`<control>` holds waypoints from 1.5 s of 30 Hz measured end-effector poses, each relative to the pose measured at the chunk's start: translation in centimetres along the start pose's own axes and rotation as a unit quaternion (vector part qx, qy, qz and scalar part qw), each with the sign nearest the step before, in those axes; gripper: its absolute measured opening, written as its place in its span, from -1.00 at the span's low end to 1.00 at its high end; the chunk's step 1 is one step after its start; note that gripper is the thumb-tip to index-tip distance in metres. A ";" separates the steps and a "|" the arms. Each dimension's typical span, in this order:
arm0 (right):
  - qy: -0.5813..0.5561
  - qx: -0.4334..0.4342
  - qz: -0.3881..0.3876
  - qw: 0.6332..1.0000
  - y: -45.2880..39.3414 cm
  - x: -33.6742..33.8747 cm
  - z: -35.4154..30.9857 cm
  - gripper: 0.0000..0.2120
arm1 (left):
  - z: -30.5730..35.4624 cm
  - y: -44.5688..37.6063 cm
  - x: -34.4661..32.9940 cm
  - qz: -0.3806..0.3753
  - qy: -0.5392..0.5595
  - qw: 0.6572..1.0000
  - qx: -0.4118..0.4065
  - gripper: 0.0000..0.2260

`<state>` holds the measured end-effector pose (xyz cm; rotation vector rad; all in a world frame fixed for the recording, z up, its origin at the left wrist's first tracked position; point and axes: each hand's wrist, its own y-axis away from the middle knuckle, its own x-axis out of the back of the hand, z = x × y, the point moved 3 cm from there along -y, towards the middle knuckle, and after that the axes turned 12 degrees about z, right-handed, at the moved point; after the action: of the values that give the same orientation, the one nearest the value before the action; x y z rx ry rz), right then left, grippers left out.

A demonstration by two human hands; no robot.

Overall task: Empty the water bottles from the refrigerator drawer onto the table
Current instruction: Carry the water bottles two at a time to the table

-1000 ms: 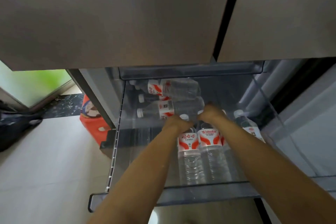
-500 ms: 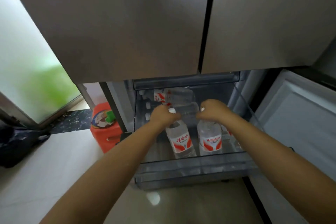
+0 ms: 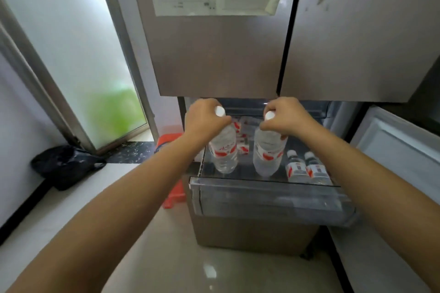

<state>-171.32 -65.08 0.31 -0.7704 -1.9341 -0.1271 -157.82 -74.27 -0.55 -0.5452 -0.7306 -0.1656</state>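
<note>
Fingers of left hand [image 3: 204,118] curled round the neck of one water bottle [image 3: 223,150], just under its white cap [image 3: 219,111]; right hand [image 3: 284,116] clamped the same way on a second bottle [image 3: 267,152], white cap [image 3: 269,115] showing above the knuckles. Both bottles hanging upright, bases above or just inside the clear refrigerator drawer [image 3: 269,195] — cannot tell whether fully free of its floor.

Best done now, by judgement: keep each grip tight at the shoulder of the bottle, not on the cap alone, since wet, cold plastic may slip. Lift straight up until the bases pass the drawer's front wall, then draw back toward the body, keeping clear of the closed upper doors [image 3: 221,54] close above the knuckles. Hold the bottles apart so they do not knock.

Left behind in the drawer: two small bottles [image 3: 306,170] standing at the right front, and several more bottles [image 3: 242,133] lying on their sides at the back, between the two lifted ones. So the job looks only partly done; further trips needed.

Tabletop not in view; turn needed to find it. Mind the red stool [image 3: 173,195] on the floor just left of the drawer, and the black bag [image 3: 64,166] by the glass door [image 3: 71,54].
</note>
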 end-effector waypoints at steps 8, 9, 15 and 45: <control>-0.146 0.135 0.015 0.980 6.6 0.7 -9.3 -0.77 | -1.1 6.8 11.7 0.157 -0.067 0.984 0.041 -0.67; -0.157 0.151 -0.009 0.976 7.6 0.3 -10.7 -0.77 | -1.8 7.8 13.2 0.160 -0.079 0.982 0.057 -0.66; -0.178 0.230 -0.158 0.943 15.2 -4.2 -19.5 -0.74 | -8.5 17.1 22.1 0.157 -0.161 0.959 0.170 -0.70; -0.177 0.505 -0.404 0.742 62.2 -30.8 -76.9 -0.71 | -47.1 57.9 73.4 0.310 -0.295 0.725 0.540 -0.76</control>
<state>-67.85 -61.26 -2.86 0.8512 -2.1515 0.5591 -56.86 -46.83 -4.07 0.3531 -1.0668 1.0797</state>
